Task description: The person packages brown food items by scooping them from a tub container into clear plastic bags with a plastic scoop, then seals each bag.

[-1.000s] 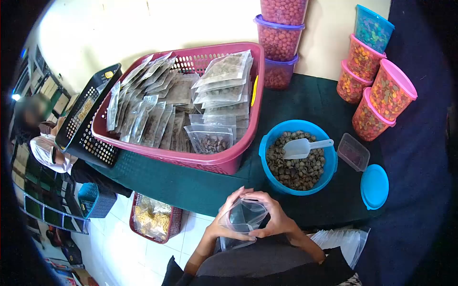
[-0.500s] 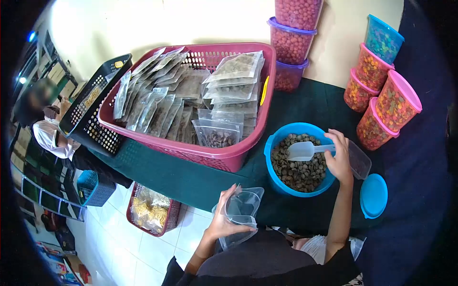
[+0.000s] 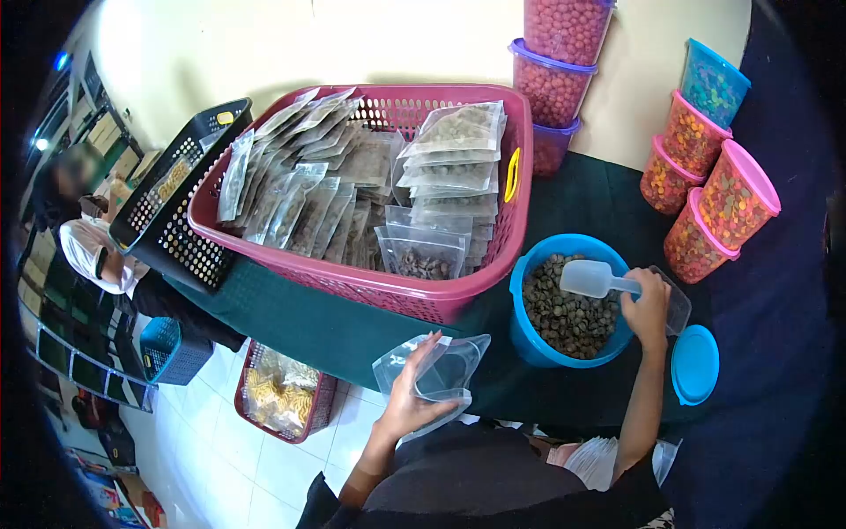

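My right hand (image 3: 649, 307) grips the handle of a translucent plastic scoop (image 3: 589, 279) above a blue tub (image 3: 522, 328). Small greyish-brown round pieces (image 3: 564, 313) fill much of that tub. No load shows in the scoop, though its inside is partly hard to see. In my left hand (image 3: 414, 397) is a clear plastic pouch (image 3: 449, 370), held near my body with its mouth spread wide. The pouch looks transparent all through. A large maroon basket (image 3: 352, 286), left of the tub, holds rows of filled clear pouches (image 3: 454, 132).
A blue lid (image 3: 695, 363) and a clear container (image 3: 677, 309) lie right of the tub. Stacked tubs of colourful pieces (image 3: 742, 189) and pink balls (image 3: 557, 84) stand behind. Black baskets (image 3: 189, 238) are at left, near another person (image 3: 88, 247). A floor basket (image 3: 286, 388) holds packets.
The scoop has lifted off the pieces and shifted right and up with my right hand. My left hand has turned slightly, and the pouch's mouth faces more toward the tub.
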